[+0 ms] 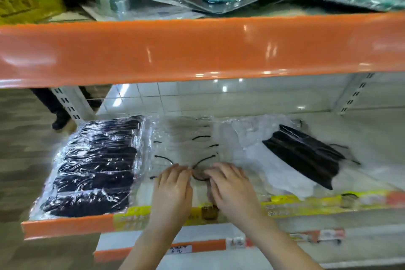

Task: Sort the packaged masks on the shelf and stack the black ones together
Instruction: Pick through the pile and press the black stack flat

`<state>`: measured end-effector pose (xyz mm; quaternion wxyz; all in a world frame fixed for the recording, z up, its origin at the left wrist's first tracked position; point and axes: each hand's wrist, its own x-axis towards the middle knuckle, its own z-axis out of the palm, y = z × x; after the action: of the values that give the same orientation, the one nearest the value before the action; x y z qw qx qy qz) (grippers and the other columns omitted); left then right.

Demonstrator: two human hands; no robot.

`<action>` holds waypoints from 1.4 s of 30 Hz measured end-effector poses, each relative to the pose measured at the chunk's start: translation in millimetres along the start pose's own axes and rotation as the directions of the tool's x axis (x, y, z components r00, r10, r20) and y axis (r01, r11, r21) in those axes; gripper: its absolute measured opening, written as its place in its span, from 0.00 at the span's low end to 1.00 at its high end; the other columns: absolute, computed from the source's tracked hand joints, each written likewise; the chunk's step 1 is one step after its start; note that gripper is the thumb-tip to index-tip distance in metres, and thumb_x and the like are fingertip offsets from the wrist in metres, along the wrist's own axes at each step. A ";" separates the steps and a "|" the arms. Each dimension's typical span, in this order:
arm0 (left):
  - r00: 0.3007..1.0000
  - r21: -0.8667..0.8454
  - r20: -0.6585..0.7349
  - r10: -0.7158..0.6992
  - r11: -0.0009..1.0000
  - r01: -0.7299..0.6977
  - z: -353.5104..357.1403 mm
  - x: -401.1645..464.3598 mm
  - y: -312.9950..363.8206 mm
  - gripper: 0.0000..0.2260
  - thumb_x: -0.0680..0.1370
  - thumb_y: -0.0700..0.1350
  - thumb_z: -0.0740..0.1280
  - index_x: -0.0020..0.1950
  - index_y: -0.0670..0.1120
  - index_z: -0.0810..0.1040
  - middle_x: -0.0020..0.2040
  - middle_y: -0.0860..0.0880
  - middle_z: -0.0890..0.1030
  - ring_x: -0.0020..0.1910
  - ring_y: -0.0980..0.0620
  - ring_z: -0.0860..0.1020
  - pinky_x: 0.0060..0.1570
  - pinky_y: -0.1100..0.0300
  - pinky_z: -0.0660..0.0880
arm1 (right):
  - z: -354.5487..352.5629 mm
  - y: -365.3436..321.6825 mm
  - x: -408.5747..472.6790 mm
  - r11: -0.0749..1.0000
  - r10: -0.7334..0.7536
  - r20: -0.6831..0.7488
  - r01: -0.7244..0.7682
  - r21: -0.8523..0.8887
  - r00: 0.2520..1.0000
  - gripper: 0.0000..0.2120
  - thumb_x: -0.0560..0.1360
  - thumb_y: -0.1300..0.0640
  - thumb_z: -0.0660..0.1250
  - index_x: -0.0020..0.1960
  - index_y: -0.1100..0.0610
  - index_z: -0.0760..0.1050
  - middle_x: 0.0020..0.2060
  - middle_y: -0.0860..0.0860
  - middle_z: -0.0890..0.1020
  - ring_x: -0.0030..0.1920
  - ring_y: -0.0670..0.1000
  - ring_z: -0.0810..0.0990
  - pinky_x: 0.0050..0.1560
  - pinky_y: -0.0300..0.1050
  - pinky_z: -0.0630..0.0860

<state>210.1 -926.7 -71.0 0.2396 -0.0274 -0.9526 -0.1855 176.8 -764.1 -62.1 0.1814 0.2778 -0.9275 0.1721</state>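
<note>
Hands [173, 188] on white shelf [361, 138]; orange lip [68, 226]; tiled floor [153, 94].

Two bare forearms come up from the bottom of the view, each ending in a hand: the left hand [172, 190] and the right hand [232, 188]. No sleeves, cuffs, gloves, rings, watch or bracelets show on them; both arms are uncovered along the whole visible length. The fingernails are short and unpainted, though motion blur softens the finer detail.
</note>
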 end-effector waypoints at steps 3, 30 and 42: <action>1.000 -0.039 0.022 0.007 0.999 -0.006 24.8 17.3 41.5 0.14 0.70 0.41 0.57 0.47 0.42 0.81 0.46 0.46 0.82 0.45 0.42 0.80 0.45 0.49 0.78 | -16.9 41.6 -14.8 0.995 0.088 0.018 -0.087 -0.043 0.996 0.15 0.73 0.54 0.57 0.54 0.51 0.79 0.52 0.47 0.79 0.52 0.50 0.78 0.52 0.45 0.74; 0.978 0.028 0.188 0.085 0.995 -0.092 128.6 57.6 211.9 0.17 0.65 0.35 0.74 0.54 0.43 0.81 0.52 0.45 0.82 0.52 0.44 0.81 0.46 0.51 0.78 | -64.5 218.9 -69.6 0.939 0.301 0.083 -0.280 -0.202 0.950 0.33 0.55 0.44 0.79 0.56 0.57 0.79 0.54 0.57 0.81 0.52 0.57 0.81 0.49 0.52 0.78; 0.982 0.134 0.006 0.189 0.973 -0.188 123.1 56.8 208.3 0.15 0.68 0.37 0.73 0.54 0.43 0.81 0.55 0.43 0.81 0.59 0.40 0.77 0.63 0.40 0.70 | -68.2 235.2 -71.3 0.996 0.090 -0.004 -0.090 0.010 0.996 0.12 0.66 0.63 0.75 0.49 0.55 0.81 0.45 0.50 0.84 0.45 0.53 0.83 0.41 0.47 0.81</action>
<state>134.4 -690.1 -74.1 0.2606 -0.1009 -0.9552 -0.0976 112.9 -518.2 -84.6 0.1741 0.2363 -0.9379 0.1851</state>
